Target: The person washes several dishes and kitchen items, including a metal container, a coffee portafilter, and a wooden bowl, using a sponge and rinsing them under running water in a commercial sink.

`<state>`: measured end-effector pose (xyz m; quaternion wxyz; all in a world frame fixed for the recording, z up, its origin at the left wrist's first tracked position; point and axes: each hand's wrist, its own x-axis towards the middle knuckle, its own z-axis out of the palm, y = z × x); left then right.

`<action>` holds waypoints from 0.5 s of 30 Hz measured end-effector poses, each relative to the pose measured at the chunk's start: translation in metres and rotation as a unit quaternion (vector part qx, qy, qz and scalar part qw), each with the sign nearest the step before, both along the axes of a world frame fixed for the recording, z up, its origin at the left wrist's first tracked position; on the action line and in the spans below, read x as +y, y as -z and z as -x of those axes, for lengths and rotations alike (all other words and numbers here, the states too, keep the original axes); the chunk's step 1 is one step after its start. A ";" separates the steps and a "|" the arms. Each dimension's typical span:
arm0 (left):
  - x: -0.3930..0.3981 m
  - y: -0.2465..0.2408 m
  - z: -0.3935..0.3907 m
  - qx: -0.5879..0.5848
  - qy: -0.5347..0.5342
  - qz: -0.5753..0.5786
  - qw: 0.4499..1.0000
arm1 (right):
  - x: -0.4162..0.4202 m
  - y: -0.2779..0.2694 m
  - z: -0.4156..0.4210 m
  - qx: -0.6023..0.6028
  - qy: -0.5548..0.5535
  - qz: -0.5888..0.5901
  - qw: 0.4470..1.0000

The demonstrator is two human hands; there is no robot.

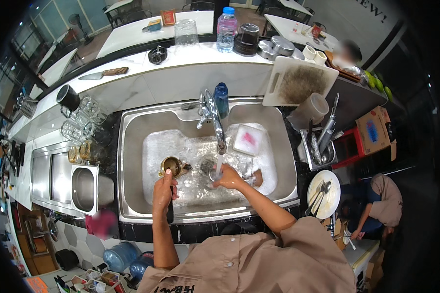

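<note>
My left hand [164,190] grips the black handle of a portafilter [171,166], its brass-coloured cup tilted up over the left part of the steel sink [135,197]. The thumb reaches to the cup's rim. My right hand [227,177] is under the running chrome faucet [218,128]. Its fingers curl around a small round vessel [215,174], mostly hidden by the hand and the water stream. Suds cover parts of the sink floor near the drain [207,164]. A white square container [248,139] with a pink patch lies in the foam behind my right hand.
Glass mugs [84,113] and a steel pan [84,188] stand left of the sink. At right are a soiled plate [324,194] with cutlery, a utensil bin [321,146] and a stained cutting board [300,80]. A knife [104,73] lies on the ledge. Another person [379,205] bends at right.
</note>
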<state>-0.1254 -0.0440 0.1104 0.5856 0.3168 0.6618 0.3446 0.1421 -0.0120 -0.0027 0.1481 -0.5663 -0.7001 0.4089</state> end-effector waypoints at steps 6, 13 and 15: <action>-0.012 0.006 0.004 0.298 0.070 -0.159 0.939 | 0.000 -0.023 -0.060 -0.378 0.097 -0.029 0.920; -0.009 0.010 0.012 0.257 0.037 -0.152 0.954 | 0.017 -0.156 -0.102 0.149 0.125 -0.087 0.977; -0.008 0.008 0.008 0.237 0.041 -0.150 0.959 | 0.015 -0.164 -0.097 0.325 0.111 -0.135 0.929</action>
